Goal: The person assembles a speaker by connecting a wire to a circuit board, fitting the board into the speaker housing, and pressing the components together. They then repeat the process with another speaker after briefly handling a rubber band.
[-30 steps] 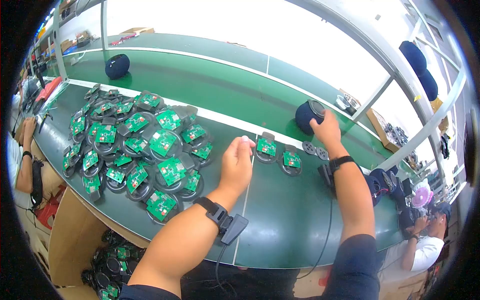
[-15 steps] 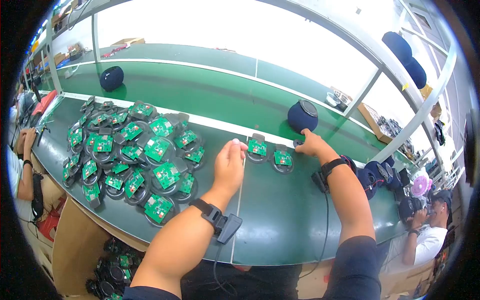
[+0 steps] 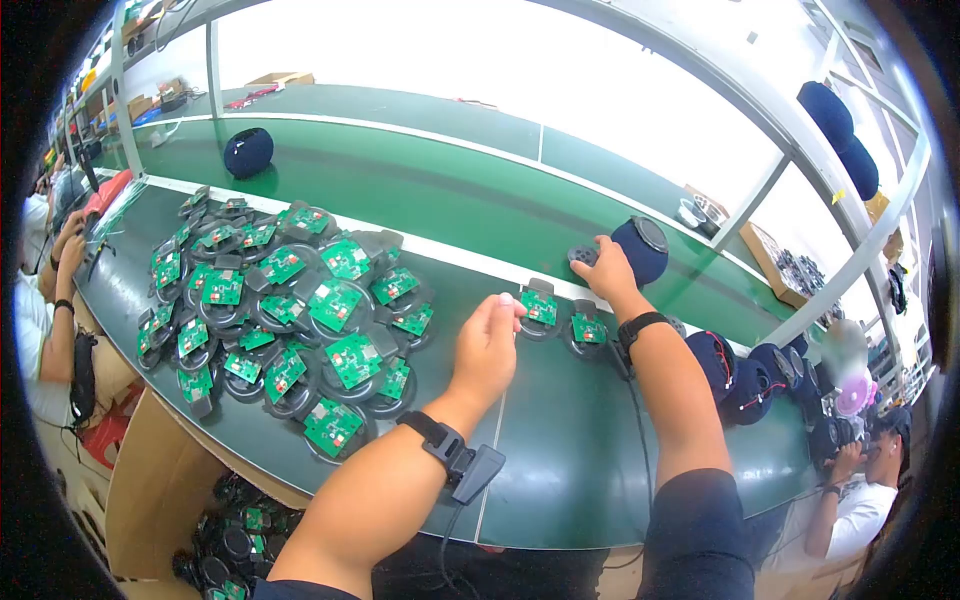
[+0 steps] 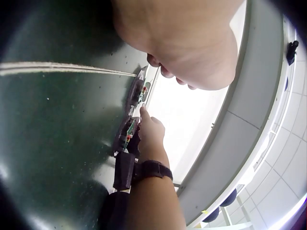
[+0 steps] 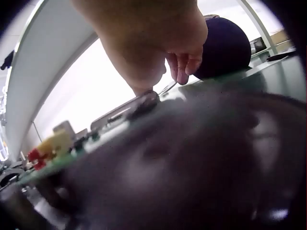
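In the head view my right hand (image 3: 612, 278) pinches a small dark disc (image 3: 583, 259) at the belt's near edge, just left of a navy round speaker (image 3: 641, 248). My right wrist view shows the hand (image 5: 153, 43) reaching over that disc (image 5: 146, 101), with the speaker (image 5: 224, 48) beyond. My left hand (image 3: 487, 345) is raised with loosely curled fingers, holding nothing visible. It is close to a green circuit board on a black ring (image 3: 540, 308); a second such unit (image 3: 586, 328) lies to its right. The left wrist view shows the hand (image 4: 184, 48) from below.
Many board-and-ring units (image 3: 335, 305) are heaped on the left of the table (image 3: 560, 450). Another navy speaker (image 3: 248, 152) sits on the green belt (image 3: 400, 185). More speakers (image 3: 750, 390) stand at the right, near a seated person (image 3: 865, 500). Metal uprights frame the belt.
My right hand has left the speaker, come down to the small discs and shifted one leftward onto the belt edge. My left hand stays nearly as it was.
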Demonstrator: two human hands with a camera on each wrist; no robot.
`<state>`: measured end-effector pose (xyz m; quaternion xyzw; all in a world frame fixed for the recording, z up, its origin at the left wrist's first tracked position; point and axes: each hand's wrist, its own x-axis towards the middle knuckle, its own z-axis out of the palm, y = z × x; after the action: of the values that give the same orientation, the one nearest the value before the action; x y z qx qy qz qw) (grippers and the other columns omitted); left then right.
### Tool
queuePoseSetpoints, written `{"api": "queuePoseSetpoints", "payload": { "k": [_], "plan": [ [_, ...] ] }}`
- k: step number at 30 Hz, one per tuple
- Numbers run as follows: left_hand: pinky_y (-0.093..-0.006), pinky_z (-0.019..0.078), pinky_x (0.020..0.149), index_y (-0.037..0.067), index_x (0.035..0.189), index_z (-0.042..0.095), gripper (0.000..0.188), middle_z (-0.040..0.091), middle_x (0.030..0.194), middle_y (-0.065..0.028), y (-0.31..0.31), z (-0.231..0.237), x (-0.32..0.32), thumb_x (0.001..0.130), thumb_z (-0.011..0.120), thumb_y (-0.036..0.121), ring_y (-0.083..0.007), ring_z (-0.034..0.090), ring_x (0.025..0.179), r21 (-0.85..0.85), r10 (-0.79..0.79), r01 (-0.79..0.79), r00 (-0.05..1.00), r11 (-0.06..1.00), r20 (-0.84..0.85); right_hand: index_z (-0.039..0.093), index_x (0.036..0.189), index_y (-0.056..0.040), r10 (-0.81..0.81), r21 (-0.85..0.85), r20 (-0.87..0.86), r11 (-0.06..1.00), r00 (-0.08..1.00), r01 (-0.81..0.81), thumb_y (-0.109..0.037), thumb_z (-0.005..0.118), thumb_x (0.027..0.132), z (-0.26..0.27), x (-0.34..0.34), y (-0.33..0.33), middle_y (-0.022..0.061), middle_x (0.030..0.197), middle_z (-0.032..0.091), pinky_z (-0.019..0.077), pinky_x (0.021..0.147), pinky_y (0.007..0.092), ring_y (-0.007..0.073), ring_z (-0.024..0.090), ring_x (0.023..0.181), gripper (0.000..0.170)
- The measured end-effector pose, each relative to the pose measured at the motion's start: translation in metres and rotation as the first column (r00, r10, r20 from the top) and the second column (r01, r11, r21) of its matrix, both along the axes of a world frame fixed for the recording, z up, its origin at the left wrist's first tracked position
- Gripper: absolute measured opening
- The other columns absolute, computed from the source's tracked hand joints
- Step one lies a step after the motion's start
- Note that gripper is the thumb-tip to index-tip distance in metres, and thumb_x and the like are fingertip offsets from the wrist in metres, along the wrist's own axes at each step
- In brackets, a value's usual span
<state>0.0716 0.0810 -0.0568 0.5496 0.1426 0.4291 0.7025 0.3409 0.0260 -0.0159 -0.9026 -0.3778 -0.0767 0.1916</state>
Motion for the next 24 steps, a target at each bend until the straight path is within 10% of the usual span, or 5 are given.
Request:
{"api": "queuePoseSetpoints", "payload": {
  "k": [11,17,19,24],
  "plan": [
    [-0.0180,0.0353,0.057,0.007,0.095,0.064,0.033,0.052,0.077,0.0049,0.002,-0.002,0.002,0.108,0.045,0.031,-0.0012,0.043,0.066,0.022,-0.004,0.004,1.000,1.000,0.009,0.060,0.127,-0.0023,0.099,0.069,0.141,0.992,0.985,-0.110,-0.030,0.069,0.090,0.005,0.004,-0.002,0.0198,0.134,0.057,0.0462,0.103,0.0437,0.0368,0.055,0.124,0.048],
    [-0.0196,0.0349,0.056,0.007,0.089,0.063,0.031,0.052,0.076,0.0044,0.002,0.001,0.001,0.106,0.050,0.029,-0.0020,0.042,0.063,0.065,0.013,-0.013,1.000,0.998,0.005,0.061,0.124,-0.0042,0.134,0.041,-0.090,0.991,0.987,-0.130,-0.028,0.068,0.091,0.069,-0.058,-0.089,0.0207,0.126,0.062,0.0433,0.104,0.0388,0.0360,0.058,0.118,0.042],
    [-0.0213,0.0348,0.056,0.006,0.079,0.063,0.034,0.053,0.073,0.0038,0.006,-0.004,0.000,0.105,0.054,0.027,-0.0032,0.044,0.064,0.253,0.078,-0.055,0.994,0.966,-0.080,0.063,0.115,-0.0052,0.211,0.260,0.286,0.922,0.935,-0.287,-0.023,0.068,0.088,0.082,-0.072,-0.134,0.0185,0.122,0.062,0.0451,0.102,0.0424,0.0369,0.058,0.116,0.033],
    [-0.0232,0.0325,0.051,0.007,0.065,0.056,0.042,0.050,0.059,0.0032,0.001,0.001,-0.003,0.102,0.059,0.025,-0.0041,0.042,0.054,0.145,0.009,0.008,0.993,0.989,-0.115,0.063,0.117,-0.0043,-0.051,0.063,0.281,0.997,0.958,0.034,-0.019,0.065,0.088,0.112,-0.076,-0.233,0.0200,0.122,0.063,0.0428,0.106,0.0416,0.0374,0.058,0.119,0.032]
  ]
}}
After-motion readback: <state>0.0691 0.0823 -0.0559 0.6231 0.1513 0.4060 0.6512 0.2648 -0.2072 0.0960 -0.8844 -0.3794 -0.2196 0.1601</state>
